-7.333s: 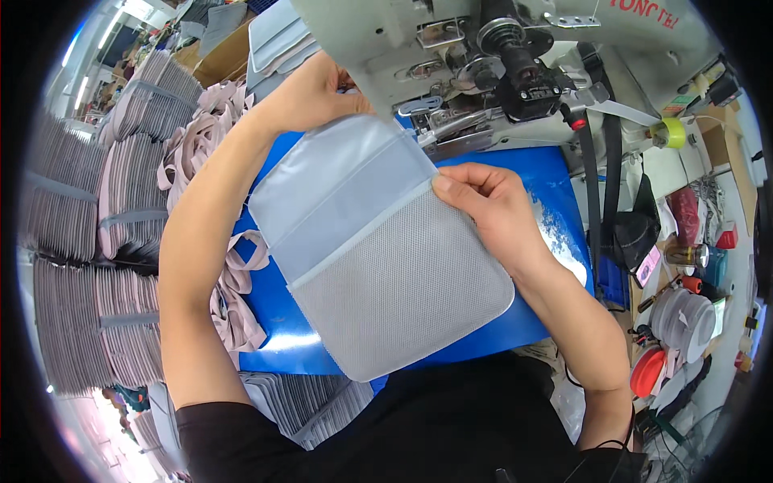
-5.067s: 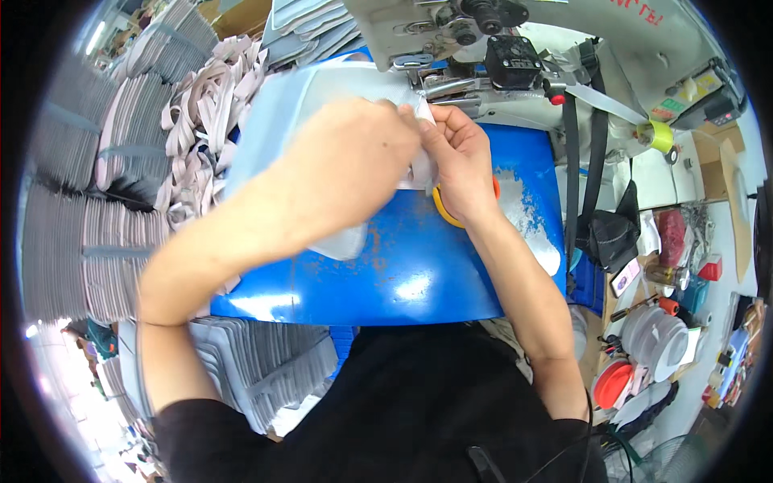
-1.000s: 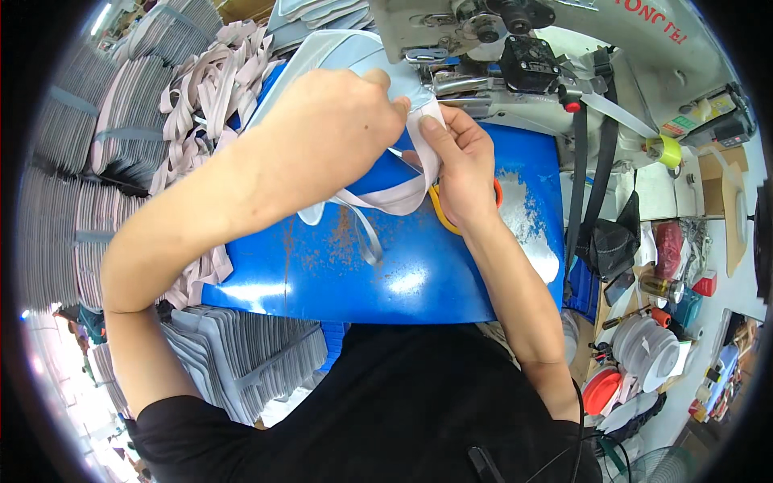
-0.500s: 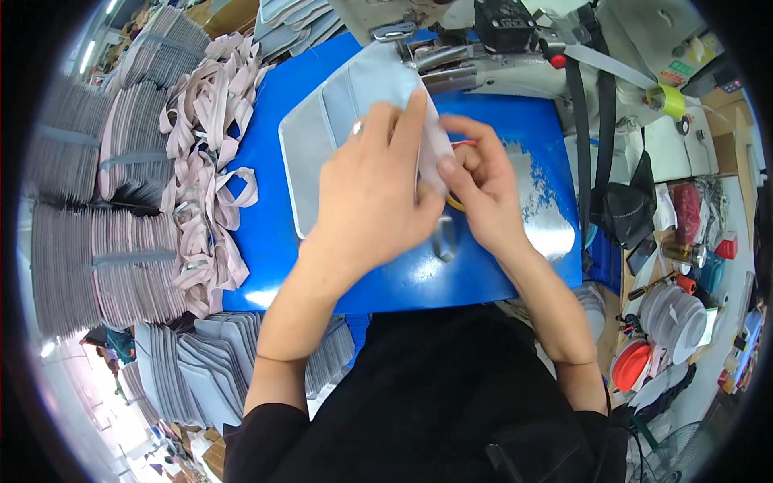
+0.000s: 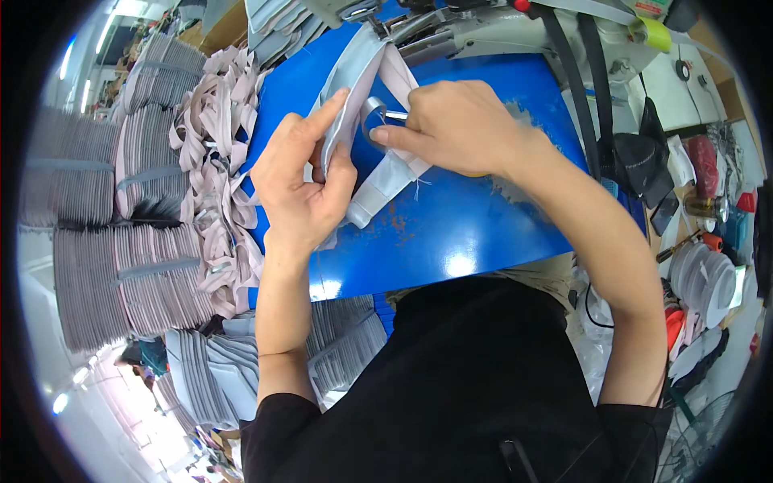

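Note:
A light grey fabric panel point(image 5: 348, 71) with pale pink binding stands folded and tilted under the sewing machine point(image 5: 435, 36). My left hand point(image 5: 302, 177) grips its near edge between thumb and fingers, index finger stretched along it. My right hand point(image 5: 463, 125) is closed around scissors point(image 5: 395, 115); a short metal blade sticks out towards the panel, and a bit of yellow handle shows under the palm. Beside the blade curls a grey band point(image 5: 373, 107). A pale strip point(image 5: 386, 183) with a frayed end hangs below my right fingers; whether they pinch it, I cannot tell.
The blue table point(image 5: 451, 217) has worn patches. At left lie a heap of pink straps point(image 5: 217, 121) and tied stacks of grey panels point(image 5: 153, 274). More panels point(image 5: 209, 366) lie below the table's left edge. Black straps point(image 5: 592, 88) hang at right.
The panel has gone from lying flat to folded and upright. My left hand has moved left to its edge; my right hand has come left and up across it, with the scissors' blade now showing.

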Motion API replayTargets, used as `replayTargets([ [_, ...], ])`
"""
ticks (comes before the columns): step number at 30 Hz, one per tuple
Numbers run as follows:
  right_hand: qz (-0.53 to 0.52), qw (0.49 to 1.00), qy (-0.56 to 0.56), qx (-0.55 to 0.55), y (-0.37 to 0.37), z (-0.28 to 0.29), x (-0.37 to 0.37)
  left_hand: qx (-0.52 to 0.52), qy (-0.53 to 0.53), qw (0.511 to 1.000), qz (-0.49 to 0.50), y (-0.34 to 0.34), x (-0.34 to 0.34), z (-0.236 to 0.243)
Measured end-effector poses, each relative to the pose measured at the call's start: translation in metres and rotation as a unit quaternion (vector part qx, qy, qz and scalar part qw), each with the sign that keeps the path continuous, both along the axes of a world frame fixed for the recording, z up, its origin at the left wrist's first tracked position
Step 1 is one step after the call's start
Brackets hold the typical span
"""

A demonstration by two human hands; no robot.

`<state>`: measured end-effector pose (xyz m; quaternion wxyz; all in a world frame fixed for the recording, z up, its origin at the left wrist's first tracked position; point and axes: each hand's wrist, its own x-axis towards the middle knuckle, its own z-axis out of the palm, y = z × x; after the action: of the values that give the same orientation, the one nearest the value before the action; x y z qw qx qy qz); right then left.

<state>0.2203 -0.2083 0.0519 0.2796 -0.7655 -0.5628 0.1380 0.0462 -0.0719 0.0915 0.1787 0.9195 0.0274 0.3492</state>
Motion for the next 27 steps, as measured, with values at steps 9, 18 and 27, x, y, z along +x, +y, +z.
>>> replayTargets([
  [9,-0.201,0.92,0.269,0.202,-0.018,-0.04,-0.012,0.145,0.059,0.987,-0.046,-0.008,0.006,-0.004],
  [18,-0.164,0.789,0.531,0.262,-0.028,-0.048,-0.038,0.202,0.121,0.965,-0.118,-0.019,0.014,-0.022],
  [27,-0.137,0.683,0.655,0.293,0.009,-0.042,-0.021,0.208,0.119,0.964,-0.119,0.018,0.044,-0.013],
])
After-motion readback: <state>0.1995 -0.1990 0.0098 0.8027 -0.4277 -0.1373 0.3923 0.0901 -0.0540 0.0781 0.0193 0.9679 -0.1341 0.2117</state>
